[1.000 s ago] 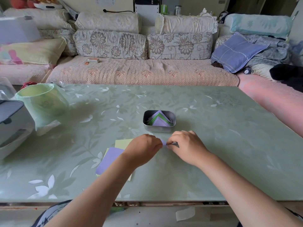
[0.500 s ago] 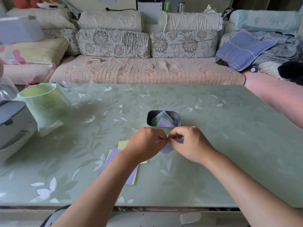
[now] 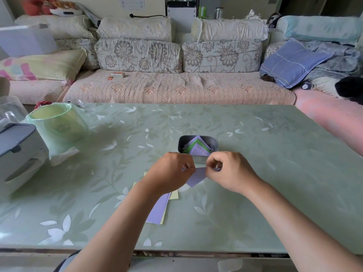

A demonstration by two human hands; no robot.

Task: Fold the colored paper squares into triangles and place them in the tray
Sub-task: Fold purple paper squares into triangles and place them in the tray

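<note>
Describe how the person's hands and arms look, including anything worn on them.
The left hand and the right hand are bare: no gloves, and no rings, watch or bracelets show. The left forearm and right forearm are uncovered down to the picture's bottom edge, with no sleeve in view.

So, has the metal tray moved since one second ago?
No. The tray keeps its place beside the white leaf marks on the table; only the camera shifted.

The single head-worn wide-angle camera looks forward and down across the worktop (image 3: 255, 173) toward the sofa (image 3: 176, 89), close above both forearms.
</note>
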